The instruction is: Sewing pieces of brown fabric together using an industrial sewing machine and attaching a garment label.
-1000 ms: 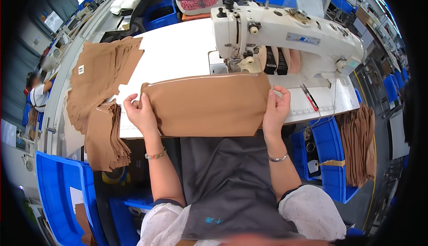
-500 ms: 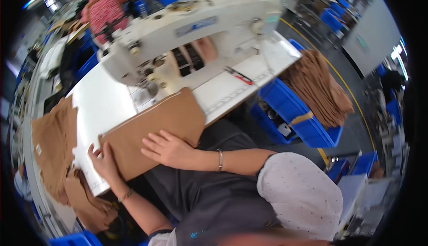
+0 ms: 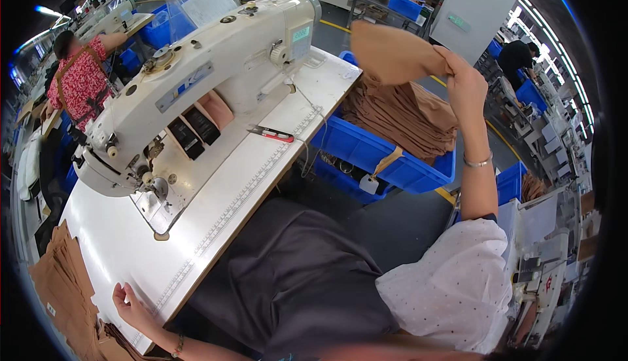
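My right hand (image 3: 461, 73) is raised at the right, pinching a brown fabric piece (image 3: 392, 53) above a pile of folded brown pieces (image 3: 399, 122) in a blue bin (image 3: 373, 158). My left hand (image 3: 131, 302) rests at the white table's (image 3: 108, 243) front edge, fingers apart and loosely curved, holding nothing. Beside it at the far left lie stacked brown cut pieces (image 3: 59, 276). A white sewing machine (image 3: 242, 43) stands on the table, and red-handled thread snips (image 3: 278, 134) lie near its right part.
A co-worker in red patterned clothing (image 3: 82, 79) is behind at the left; another person in dark clothes (image 3: 513, 60) bends at the right. A lower blue bin (image 3: 340, 183) sits under the fuller one. A pale pillar (image 3: 477, 4) and further workbenches stand beyond.
The view has swung rightward. My right hand has carried the brown piece from the table up and right over the bin. My left hand has let go of it.
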